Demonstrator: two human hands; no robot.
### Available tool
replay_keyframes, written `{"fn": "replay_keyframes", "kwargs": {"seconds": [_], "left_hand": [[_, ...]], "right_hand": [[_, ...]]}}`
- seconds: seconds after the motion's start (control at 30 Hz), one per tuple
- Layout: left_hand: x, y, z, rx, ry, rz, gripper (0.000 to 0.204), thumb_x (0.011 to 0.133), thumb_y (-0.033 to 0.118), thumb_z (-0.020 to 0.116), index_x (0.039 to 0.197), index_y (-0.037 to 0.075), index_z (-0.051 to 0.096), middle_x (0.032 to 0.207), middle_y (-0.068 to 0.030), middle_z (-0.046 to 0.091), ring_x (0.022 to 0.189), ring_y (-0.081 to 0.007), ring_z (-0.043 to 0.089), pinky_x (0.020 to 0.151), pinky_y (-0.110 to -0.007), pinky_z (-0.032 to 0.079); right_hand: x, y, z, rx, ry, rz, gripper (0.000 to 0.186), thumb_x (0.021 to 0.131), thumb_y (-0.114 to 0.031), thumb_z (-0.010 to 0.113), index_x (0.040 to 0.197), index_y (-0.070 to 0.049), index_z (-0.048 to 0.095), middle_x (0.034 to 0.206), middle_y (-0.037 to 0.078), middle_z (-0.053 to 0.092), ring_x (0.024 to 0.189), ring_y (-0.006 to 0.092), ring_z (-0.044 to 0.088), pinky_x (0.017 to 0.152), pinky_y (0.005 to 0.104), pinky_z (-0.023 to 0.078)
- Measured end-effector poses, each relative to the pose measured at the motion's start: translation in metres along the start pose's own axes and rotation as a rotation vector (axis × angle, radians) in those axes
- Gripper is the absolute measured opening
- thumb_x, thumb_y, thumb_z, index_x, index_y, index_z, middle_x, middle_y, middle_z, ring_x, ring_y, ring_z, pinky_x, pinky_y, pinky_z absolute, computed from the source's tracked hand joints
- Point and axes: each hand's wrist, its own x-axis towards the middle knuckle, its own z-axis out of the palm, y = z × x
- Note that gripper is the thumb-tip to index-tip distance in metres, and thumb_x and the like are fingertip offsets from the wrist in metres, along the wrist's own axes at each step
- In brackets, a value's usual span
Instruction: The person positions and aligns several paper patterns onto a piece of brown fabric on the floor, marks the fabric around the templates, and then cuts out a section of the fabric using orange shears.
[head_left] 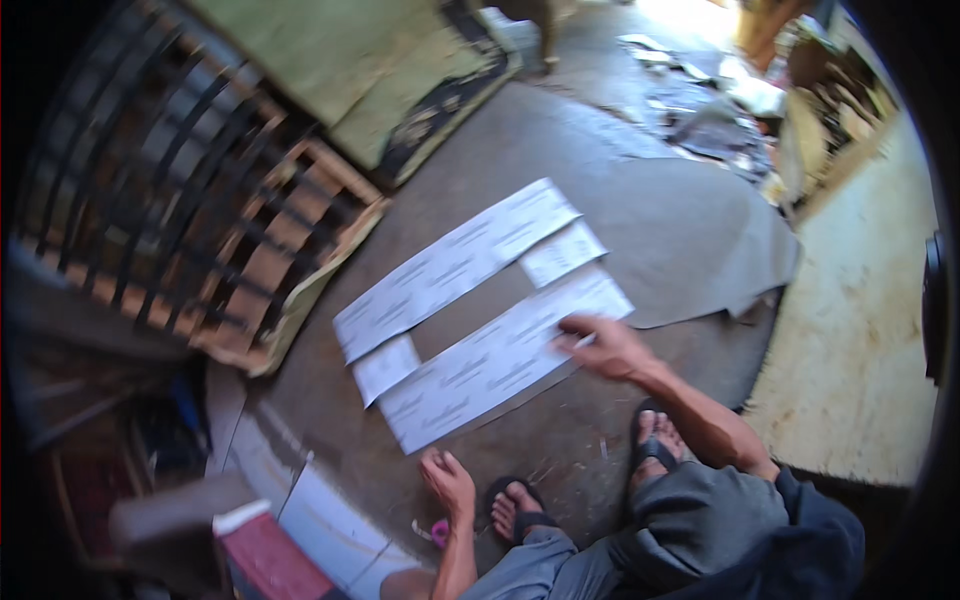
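Four white printed strips [480,310] lie on a grey concrete floor [560,450].
Right hand [605,345] pinches a small white marker [583,341] over one strip; left hand [448,482], fingers spread, presses the floor.

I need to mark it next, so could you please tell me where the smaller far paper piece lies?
The small far paper piece lies mid-frame between the two long strips, above the right hand.

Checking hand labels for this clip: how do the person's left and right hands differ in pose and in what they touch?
The right hand reaches forward onto a long white printed strip and holds a small white pen-like thing; the left hand holds nothing. The left hand rests on the bare concrete floor close to the feet, short of the strips; the right arm is stretched further out. Both come in from the lower edge, low to the floor.
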Motion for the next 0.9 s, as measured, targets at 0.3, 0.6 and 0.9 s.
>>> {"fn": "replay_keyframes", "kwargs": {"seconds": [0.3,0.6,0.9], "left_hand": [[-0.090,0.061,0.012,0.165,-0.296,0.209,0.021,0.093,0.016,0.059,0.105,0.000,0.060,0.100,-0.0206,0.061,0.097,-0.0399,0.058,0.086,-0.048,0.047],[-0.088,0.050,0.009,0.167,-0.315,0.230,0.012,0.086,0.012,0.060,0.092,0.003,0.065,0.089,-0.0164,0.063,0.088,-0.0391,0.057,0.082,-0.050,0.046],[-0.087,0.051,0.003,0.139,-0.367,0.161,0.014,0.083,0.014,0.061,0.092,0.004,0.065,0.094,-0.0148,0.064,0.092,-0.0367,0.056,0.087,-0.048,0.044]], "right_hand": [[-0.077,-0.206,0.014,0.969,-1.715,-0.676,0.062,0.102,-0.045,0.056,0.157,-0.021,0.037,0.162,0.017,0.033,0.151,0.0294,0.027,0.123,0.0413,0.023],[-0.046,-0.061,0.038,-0.445,-0.798,-0.285,0.048,0.095,-0.049,0.061,0.094,-0.002,0.070,0.088,0.025,0.070,0.086,0.0437,0.068,0.071,0.0511,0.054],[-0.032,0.129,0.011,0.139,-0.667,0.690,0.057,0.098,-0.056,0.057,0.088,-0.003,0.077,0.076,0.007,0.073,0.064,0.0195,0.071,0.059,0.0342,0.057]]}}
